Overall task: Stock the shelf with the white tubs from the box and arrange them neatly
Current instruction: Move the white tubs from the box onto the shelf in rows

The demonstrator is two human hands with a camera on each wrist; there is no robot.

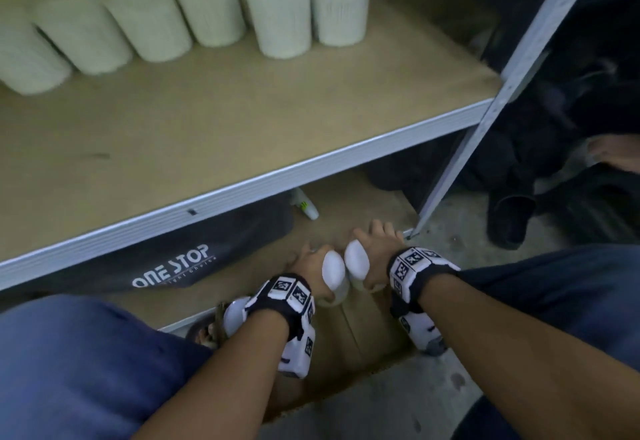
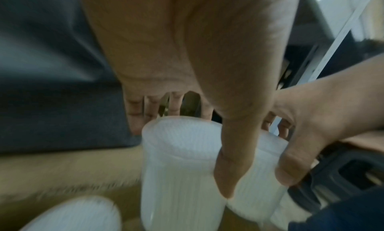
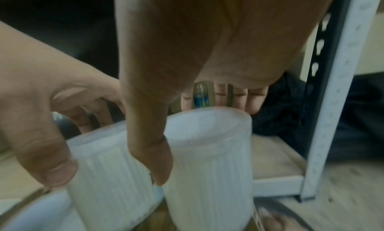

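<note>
Low over the cardboard box [image 1: 367, 332], each of my hands grips one white ribbed tub. In the head view my left hand [image 1: 311, 261] wraps its tub [image 1: 333, 271] and my right hand [image 1: 375, 247] wraps its tub [image 1: 356, 259], the two tubs side by side and nearly touching. The left wrist view shows the thumb and fingers of the left hand [image 2: 187, 119] curled round a tub [image 2: 178, 168]. In the right wrist view my right hand [image 3: 207, 106] clasps its tub [image 3: 209, 160] the same way. Another tub [image 1: 235, 315] lies in the box. Several tubs [image 1: 280, 17] stand on the shelf [image 1: 242, 110].
The front half of the shelf board is bare; its white rail [image 1: 242, 186] hangs above my hands. A metal upright [image 1: 485, 121] stands at the right. Under the shelf lie a dark "ONE STOP" bag [image 1: 194, 256] and a bottle [image 1: 306, 205]. Dark clothing [image 1: 554, 162] is piled right.
</note>
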